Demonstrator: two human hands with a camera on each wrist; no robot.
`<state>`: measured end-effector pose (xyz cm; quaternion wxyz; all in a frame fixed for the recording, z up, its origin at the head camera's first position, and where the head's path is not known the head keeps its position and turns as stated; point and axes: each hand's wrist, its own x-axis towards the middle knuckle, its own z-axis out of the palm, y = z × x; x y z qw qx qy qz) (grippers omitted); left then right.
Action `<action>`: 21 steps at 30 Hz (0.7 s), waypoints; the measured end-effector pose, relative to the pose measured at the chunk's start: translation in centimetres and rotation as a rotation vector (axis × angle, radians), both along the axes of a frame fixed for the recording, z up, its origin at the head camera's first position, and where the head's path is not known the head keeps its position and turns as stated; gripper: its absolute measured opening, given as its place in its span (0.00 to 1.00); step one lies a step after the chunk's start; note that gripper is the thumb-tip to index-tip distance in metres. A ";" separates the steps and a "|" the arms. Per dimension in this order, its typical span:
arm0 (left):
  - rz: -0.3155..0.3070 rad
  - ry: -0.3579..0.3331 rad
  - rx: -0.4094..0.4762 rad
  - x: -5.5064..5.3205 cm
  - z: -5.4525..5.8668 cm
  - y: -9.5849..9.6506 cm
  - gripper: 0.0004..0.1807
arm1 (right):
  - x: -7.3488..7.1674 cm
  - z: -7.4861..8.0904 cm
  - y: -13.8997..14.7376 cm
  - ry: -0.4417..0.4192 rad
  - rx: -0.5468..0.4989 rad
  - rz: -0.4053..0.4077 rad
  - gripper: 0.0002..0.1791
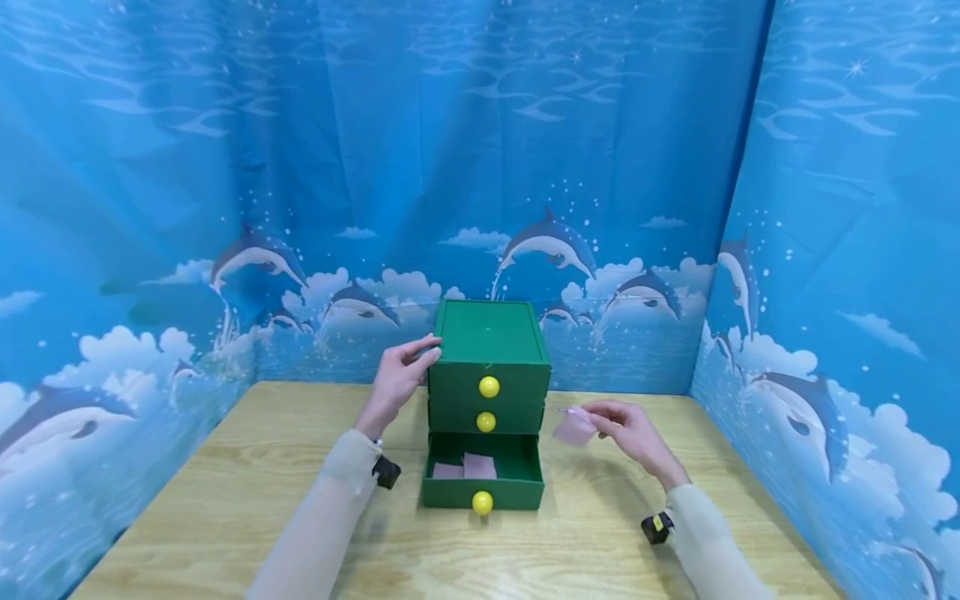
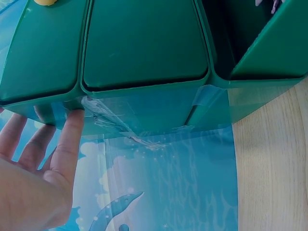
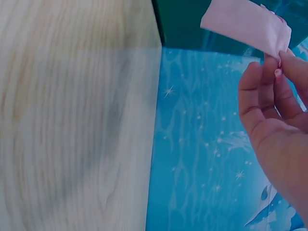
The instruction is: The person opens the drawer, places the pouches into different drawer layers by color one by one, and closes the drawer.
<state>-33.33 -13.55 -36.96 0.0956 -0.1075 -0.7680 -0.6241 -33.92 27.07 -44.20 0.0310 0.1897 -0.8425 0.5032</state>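
Observation:
A green cabinet (image 1: 489, 332) of three stacked drawers, each with a yellow ball knob, stands on the table. Its bottom drawer (image 1: 517, 497) is pulled out, and pale pink pieces (image 1: 479, 467) lie inside toward the left. My left hand (image 1: 397, 379) rests its fingertips against the cabinet's upper left side; the left wrist view shows those fingers (image 2: 67, 144) fairly straight. To the right of the cabinet, in the air, my right hand (image 1: 630, 433) pinches a small pink drawstring pouch (image 3: 243, 24) by its gathered top between thumb and fingers. The pouch hangs apart from the drawer.
The light wooden table (image 1: 247, 500) extends to both sides and in front of the cabinet. Blue curtains (image 1: 375, 167) printed with dolphins hang behind the table and along its sides. Clear tape (image 2: 144, 115) runs over the cabinet's side.

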 end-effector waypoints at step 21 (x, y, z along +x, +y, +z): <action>-0.010 -0.005 0.008 -0.1 0.0 0.1 0.20 | 1.5 1.1 -3.2 -0.085 -0.068 0.150 0.19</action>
